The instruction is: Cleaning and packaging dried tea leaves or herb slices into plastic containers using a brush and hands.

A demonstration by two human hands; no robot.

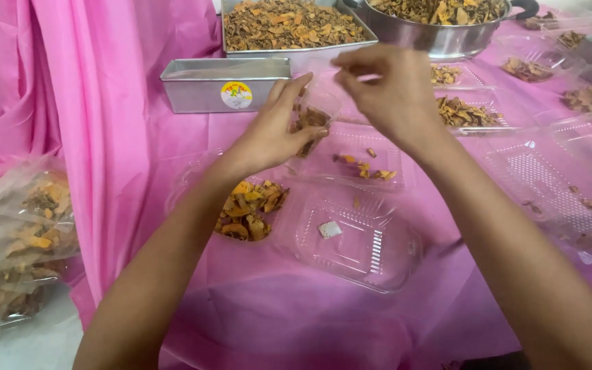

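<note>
My left hand (pixel 268 130) holds a small clear plastic cup (pixel 313 118), tilted, with brown and orange dried chips inside. My right hand (pixel 388 89) hovers just right of the cup, fingers pinched together above it; I cannot tell if they hold anything. Below the hands lies an open clear plastic clamshell box (pixel 385 264): its left half holds a heap of orange-brown chips (pixel 248 209), its right half holds a small white sachet (pixel 329 229). Another clear tray (pixel 395 147) behind it carries a few loose chips.
A pink cloth (pixel 131 137) covers the table. At the back stand an empty metal tin (pixel 200 85), a metal tray of chips (pixel 292 26) and a steel bowl of chips (pixel 440 31). More clear boxes (pixel 549 178) lie right. Filled packs (pixel 29 233) pile at left.
</note>
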